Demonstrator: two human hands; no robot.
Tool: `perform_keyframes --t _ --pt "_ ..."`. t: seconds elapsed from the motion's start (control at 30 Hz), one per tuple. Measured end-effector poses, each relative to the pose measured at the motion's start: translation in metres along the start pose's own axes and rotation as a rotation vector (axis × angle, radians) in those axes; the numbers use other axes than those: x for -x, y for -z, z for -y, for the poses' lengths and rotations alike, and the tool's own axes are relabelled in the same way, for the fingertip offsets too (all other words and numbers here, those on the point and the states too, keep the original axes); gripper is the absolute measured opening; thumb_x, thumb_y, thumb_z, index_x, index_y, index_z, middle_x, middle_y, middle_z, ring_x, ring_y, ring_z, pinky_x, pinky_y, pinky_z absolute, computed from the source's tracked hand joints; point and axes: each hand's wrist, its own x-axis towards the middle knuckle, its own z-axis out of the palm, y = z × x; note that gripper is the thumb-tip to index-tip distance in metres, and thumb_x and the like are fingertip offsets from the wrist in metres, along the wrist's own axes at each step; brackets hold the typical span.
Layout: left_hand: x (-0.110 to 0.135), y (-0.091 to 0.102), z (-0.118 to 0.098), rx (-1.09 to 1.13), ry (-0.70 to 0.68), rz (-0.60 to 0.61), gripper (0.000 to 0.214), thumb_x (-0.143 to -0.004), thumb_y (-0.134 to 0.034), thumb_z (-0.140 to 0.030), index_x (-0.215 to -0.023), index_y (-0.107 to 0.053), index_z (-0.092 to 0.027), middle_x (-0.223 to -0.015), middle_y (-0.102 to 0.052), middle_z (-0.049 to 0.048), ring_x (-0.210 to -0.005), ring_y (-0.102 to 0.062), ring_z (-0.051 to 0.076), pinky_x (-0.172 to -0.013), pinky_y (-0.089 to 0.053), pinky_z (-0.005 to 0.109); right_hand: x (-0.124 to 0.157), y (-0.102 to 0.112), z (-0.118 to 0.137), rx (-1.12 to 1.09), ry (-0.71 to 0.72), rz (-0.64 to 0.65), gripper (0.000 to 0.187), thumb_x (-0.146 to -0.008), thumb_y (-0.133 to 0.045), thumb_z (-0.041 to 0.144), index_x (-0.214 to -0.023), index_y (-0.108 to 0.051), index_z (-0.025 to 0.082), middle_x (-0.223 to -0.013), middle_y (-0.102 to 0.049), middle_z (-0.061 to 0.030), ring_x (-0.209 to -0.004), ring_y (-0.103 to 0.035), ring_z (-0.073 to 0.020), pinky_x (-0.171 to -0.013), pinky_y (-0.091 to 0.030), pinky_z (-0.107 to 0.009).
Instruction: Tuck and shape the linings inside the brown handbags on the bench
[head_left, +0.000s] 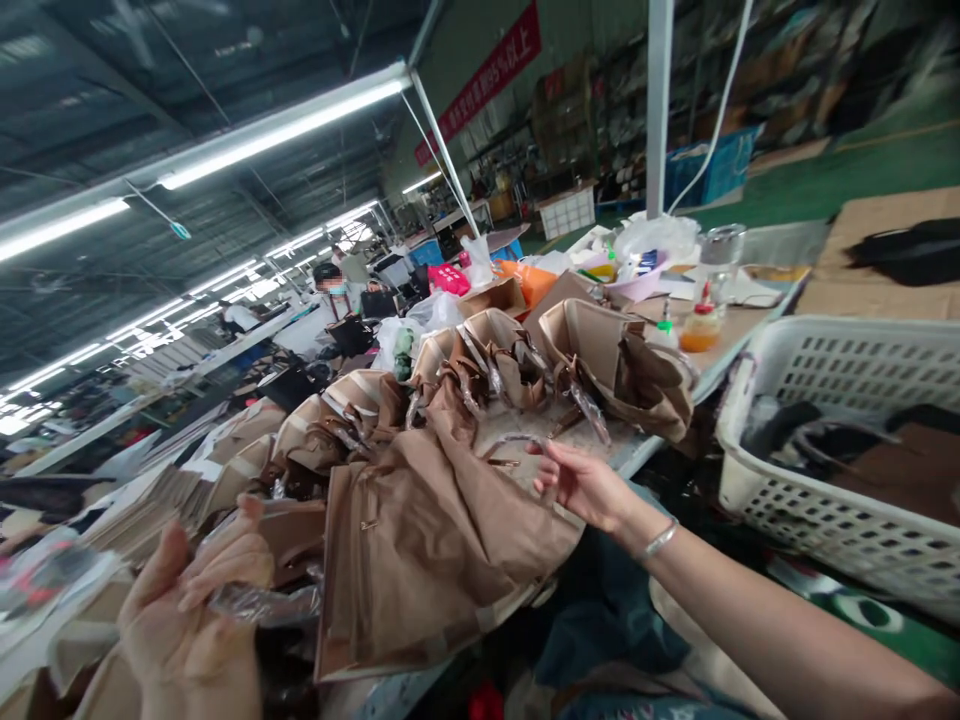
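A flat tan leather bag (pixel 420 540) lies on the workbench in front of me. My left hand (pixel 195 610), at the lower left, has its fingers closed on a crumpled piece of clear plastic film (pixel 259 600). My right hand (pixel 581 483) reaches across the bag's right side with a silver bracelet on the wrist. Its fingertips pinch a thin clear plastic strip (pixel 517 445) lying on the table. Several more tan bags (pixel 615 365) stand bunched in a row behind.
A white plastic basket (pixel 840 370) with dark parts stands at the right. An orange glue bottle (pixel 701 328), a glass jar (pixel 724 255) and clutter sit at the bench's far end. Flat cardboard pieces (pixel 150 500) are stacked at the left. A person sits far back.
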Motion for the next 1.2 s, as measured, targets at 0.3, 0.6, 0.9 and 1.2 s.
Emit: perform_keyframes --t 0.3,0.6,0.9,1.2 --pt "-0.049 0.060 0.035 0.090 0.041 -0.127 0.030 -0.097 -0.024 -0.019 -0.094 -0.049 -0.005 -0.043 -0.032 -0.0091 -0.031 -0.033 0.003 -0.030 -0.031 0.011 -0.039 0.063 0.014 0.524 0.098 -0.527 0.005 -0.082 -0.056 0.023 -0.084 -0.056 0.018 -0.067 -0.053 -0.0003 -0.056 -0.053 -0.0121 -0.054 -0.051 -0.023" --pt "-0.046 0.065 0.049 0.092 -0.006 -0.017 0.032 -0.096 -0.025 -0.018 -0.092 -0.052 -0.001 -0.044 -0.035 -0.0077 -0.035 -0.035 0.002 -0.034 -0.030 0.010 0.018 -0.024 -0.025 2.084 0.692 0.125 0.053 -0.090 -0.045 0.037 -0.138 -0.036 0.018 -0.147 -0.024 -0.0115 -0.136 -0.017 -0.0273 -0.110 -0.022 -0.046" --pt "-0.044 0.066 0.052 0.053 0.002 0.030 0.032 -0.096 -0.024 -0.016 -0.095 -0.052 0.000 -0.045 -0.035 -0.0078 -0.035 -0.036 0.002 -0.034 -0.031 0.010 -0.027 -0.027 -0.144 2.487 0.060 0.563 0.055 -0.078 -0.061 0.028 -0.130 -0.049 0.013 -0.142 -0.033 -0.0193 -0.132 -0.021 -0.0385 -0.105 -0.019 -0.059" --pt "-0.025 0.085 0.051 0.018 -0.022 0.003 0.032 -0.095 -0.025 -0.016 -0.093 -0.053 -0.001 -0.045 -0.032 -0.0084 -0.034 -0.035 0.001 -0.034 -0.031 0.010 -0.024 -0.036 -0.072 2.134 0.516 0.346 0.030 -0.089 -0.046 0.030 -0.112 -0.059 0.017 -0.112 -0.060 -0.0106 -0.109 -0.050 -0.0228 -0.098 -0.038 -0.037"
